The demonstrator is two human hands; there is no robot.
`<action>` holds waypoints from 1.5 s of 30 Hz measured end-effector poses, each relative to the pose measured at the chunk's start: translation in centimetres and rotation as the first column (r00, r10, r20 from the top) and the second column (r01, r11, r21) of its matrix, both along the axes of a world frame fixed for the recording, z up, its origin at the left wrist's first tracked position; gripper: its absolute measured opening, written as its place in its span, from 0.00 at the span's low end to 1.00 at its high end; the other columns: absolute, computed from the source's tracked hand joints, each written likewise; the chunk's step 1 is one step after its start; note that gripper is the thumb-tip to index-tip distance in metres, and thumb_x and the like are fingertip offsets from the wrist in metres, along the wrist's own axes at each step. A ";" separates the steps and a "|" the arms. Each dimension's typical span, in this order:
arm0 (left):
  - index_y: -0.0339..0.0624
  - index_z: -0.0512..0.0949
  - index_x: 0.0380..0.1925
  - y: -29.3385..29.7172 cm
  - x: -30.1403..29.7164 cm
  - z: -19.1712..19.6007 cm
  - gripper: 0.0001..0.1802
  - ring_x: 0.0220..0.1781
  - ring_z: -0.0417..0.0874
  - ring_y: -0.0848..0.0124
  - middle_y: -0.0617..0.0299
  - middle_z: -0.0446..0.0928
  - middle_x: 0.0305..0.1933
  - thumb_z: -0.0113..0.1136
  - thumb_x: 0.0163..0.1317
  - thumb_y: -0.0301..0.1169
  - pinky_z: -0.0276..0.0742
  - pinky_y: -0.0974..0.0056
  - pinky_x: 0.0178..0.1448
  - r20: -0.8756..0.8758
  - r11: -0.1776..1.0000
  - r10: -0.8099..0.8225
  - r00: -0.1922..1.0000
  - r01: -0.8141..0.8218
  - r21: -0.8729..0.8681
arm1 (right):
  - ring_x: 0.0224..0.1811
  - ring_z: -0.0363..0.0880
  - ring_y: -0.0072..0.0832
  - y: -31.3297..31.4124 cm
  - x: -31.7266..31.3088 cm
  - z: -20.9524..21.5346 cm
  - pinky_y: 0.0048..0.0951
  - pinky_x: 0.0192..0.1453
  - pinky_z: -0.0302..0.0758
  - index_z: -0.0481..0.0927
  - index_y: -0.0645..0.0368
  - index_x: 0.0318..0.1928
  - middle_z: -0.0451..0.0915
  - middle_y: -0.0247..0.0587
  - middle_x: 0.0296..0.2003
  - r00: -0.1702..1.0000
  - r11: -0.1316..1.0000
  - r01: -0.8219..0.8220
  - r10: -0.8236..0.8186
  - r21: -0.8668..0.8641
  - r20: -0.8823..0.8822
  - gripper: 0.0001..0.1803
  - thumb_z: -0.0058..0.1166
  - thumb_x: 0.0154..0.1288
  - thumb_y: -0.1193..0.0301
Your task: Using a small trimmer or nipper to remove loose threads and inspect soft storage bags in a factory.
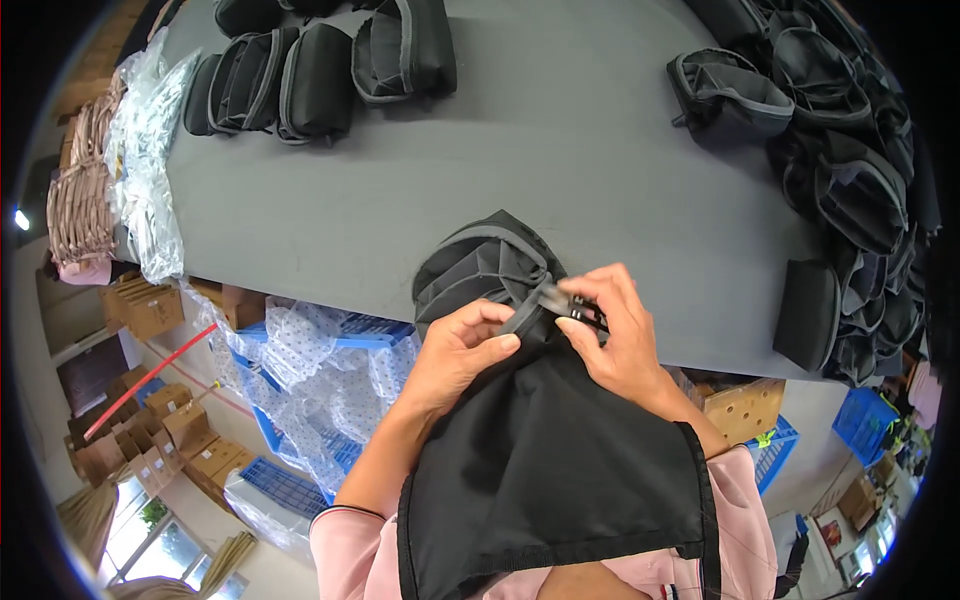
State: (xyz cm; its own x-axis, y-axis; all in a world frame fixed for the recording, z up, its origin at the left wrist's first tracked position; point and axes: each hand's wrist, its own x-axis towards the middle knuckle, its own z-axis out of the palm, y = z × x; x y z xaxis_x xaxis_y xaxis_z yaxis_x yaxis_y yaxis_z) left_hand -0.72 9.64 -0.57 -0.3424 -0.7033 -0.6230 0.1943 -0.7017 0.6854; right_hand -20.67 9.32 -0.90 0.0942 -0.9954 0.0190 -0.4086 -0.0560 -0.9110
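A black zip pouch (470, 262) with grey-edged inner dividers rests at the near edge of the table, its mouth open. My left hand (452, 358) pinches the pouch's rim between thumb and fingers. Closed around a small black-handled tool is my right hand (622, 345). The tool looks like thread snips (592, 314); its shiny tip is smeared by motion right at the pouch's edge, so I cannot tell whether it touches. A black apron (550, 455) covers my front below both hands.
Several black pouches (318, 80) stand in a row at the far left of the grey table (570, 130). More are heaped (850, 180) along the right. Clear plastic bags (150, 150) hang over the left edge, and a blue crate (370, 330) with plastic sheeting stands below.
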 end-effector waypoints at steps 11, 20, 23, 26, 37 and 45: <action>0.38 0.74 0.41 -0.3 -1.0 0.3 0.11 0.42 0.73 0.80 0.67 0.74 0.39 0.61 0.57 0.25 0.69 0.72 0.50 0.005 1.000 -0.015 1.000 0.015 -0.009 | 0.23 0.73 0.29 -0.7 -1.4 0.3 0.29 0.25 0.68 0.78 0.56 0.36 0.69 0.34 0.27 0.948 0.941 -0.267 0.219 -0.207 -0.230 0.15 0.63 0.45 0.75; 0.39 0.74 0.42 0.2 -0.2 0.2 0.14 0.40 0.73 0.79 0.67 0.75 0.38 0.62 0.57 0.29 0.69 0.72 0.48 -0.039 0.998 -0.003 0.999 0.005 0.056 | 0.26 0.70 0.18 -0.6 0.2 -2.3 0.21 0.30 0.68 0.78 0.62 0.36 0.69 0.34 0.28 0.905 0.970 -0.112 0.010 0.215 0.425 0.06 0.55 0.56 0.77; 0.36 0.73 0.45 0.0 -1.2 1.6 0.17 0.42 0.75 0.78 0.64 0.76 0.42 0.61 0.58 0.33 0.69 0.71 0.50 0.028 0.989 -0.017 0.999 0.013 0.147 | 0.26 0.69 0.16 0.0 0.1 -2.5 0.19 0.30 0.66 0.77 0.63 0.38 0.69 0.30 0.29 0.566 0.842 -0.280 -0.243 0.461 0.788 0.06 0.53 0.60 0.76; 0.33 0.72 0.47 -0.1 -1.0 1.3 0.19 0.45 0.76 0.75 0.60 0.76 0.46 0.58 0.59 0.34 0.71 0.69 0.51 0.041 0.991 0.005 0.999 -0.011 0.135 | 0.29 0.70 0.18 0.6 -0.8 -2.5 0.20 0.34 0.68 0.76 0.64 0.38 0.68 0.31 0.33 0.723 0.877 -0.120 -0.244 0.465 0.646 0.07 0.54 0.59 0.75; 0.32 0.71 0.48 -0.2 -0.5 1.3 0.18 0.44 0.79 0.71 0.56 0.77 0.45 0.55 0.59 0.28 0.74 0.67 0.51 -0.072 0.952 0.163 0.984 -0.138 0.273 | 0.34 0.71 0.25 0.0 -0.5 -1.1 0.24 0.40 0.70 0.77 0.64 0.37 0.68 0.35 0.32 0.945 0.954 -0.135 0.042 0.269 0.325 0.09 0.57 0.54 0.77; 0.32 0.71 0.46 0.0 -0.7 1.5 0.16 0.44 0.80 0.70 0.54 0.77 0.45 0.56 0.58 0.27 0.74 0.67 0.51 -0.027 0.942 0.188 0.982 -0.173 0.286 | 0.32 0.72 0.25 0.2 -0.2 -1.5 0.24 0.38 0.71 0.77 0.64 0.37 0.69 0.35 0.31 0.945 0.962 -0.101 0.013 0.253 0.327 0.09 0.58 0.53 0.77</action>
